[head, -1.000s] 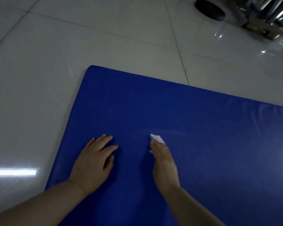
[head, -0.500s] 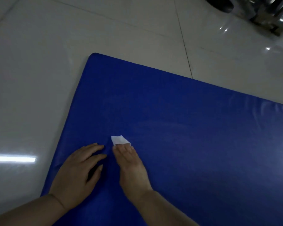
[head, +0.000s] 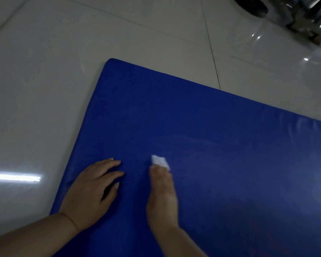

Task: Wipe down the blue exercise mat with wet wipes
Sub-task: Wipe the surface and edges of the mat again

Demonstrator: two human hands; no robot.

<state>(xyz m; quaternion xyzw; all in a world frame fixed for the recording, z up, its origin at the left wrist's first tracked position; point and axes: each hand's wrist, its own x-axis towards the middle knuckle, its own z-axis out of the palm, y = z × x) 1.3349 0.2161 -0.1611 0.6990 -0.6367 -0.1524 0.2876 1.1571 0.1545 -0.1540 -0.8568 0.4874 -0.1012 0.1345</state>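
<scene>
The blue exercise mat (head: 202, 117) lies on a pale tiled floor, its far left corner toward the upper middle of the view. My left hand (head: 93, 190) rests flat on the mat near its left edge, fingers spread. A little to its right, my right hand (head: 161, 193) presses a small folded white wet wipe (head: 158, 160) onto the mat with straight fingers. Only the front part of the wipe shows beyond the fingertips. The right hand is motion-blurred. A faint damp sheen crosses the mat beyond the wipe.
Glossy grey floor tiles (head: 44, 89) surround the mat on the left and far side. A dark round object (head: 252, 4) and shiny metal legs (head: 308, 17) stand at the top right corner, away from the mat.
My right hand slid the wipe left toward my left hand, then back to the right. My left hand stayed planted on the mat.
</scene>
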